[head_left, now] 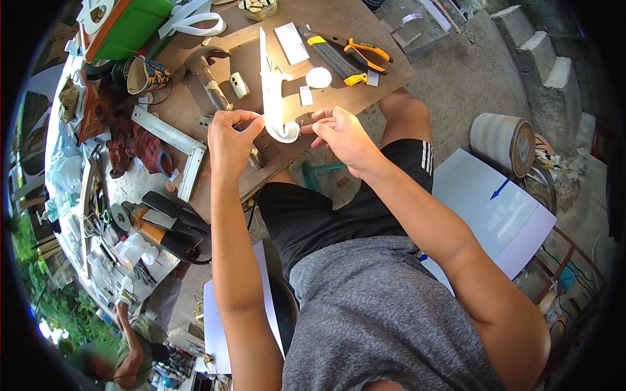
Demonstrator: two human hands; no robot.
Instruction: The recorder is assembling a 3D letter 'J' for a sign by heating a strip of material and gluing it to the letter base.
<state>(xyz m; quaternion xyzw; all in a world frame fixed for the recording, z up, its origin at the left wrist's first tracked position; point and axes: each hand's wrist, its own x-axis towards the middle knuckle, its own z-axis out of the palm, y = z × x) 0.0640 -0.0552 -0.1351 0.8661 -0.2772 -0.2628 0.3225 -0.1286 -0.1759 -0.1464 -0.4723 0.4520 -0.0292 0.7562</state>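
Observation:
A white J-shaped piece (272,98), long and straight with a curled near end, lies brightly lit at the table's near edge. My left hand (229,140) pinches it at its left side, thumb and forefinger together by the curl. Right of the curl, my right hand (342,140) has thumb and fingers closed; a thin dark sliver seems to show at the tips, too small to name. Close by are a hammer (210,81), a short metal piece (239,85), a white disc (319,77) and a small white rectangle (306,96).
On the wooden table (385,49) lie a black-and-yellow utility knife (336,60), orange-handled pliers (366,53), a white block (291,43) and a metal square (171,133). An angle grinder (160,225) rests at left. Another person (134,345) is at lower left.

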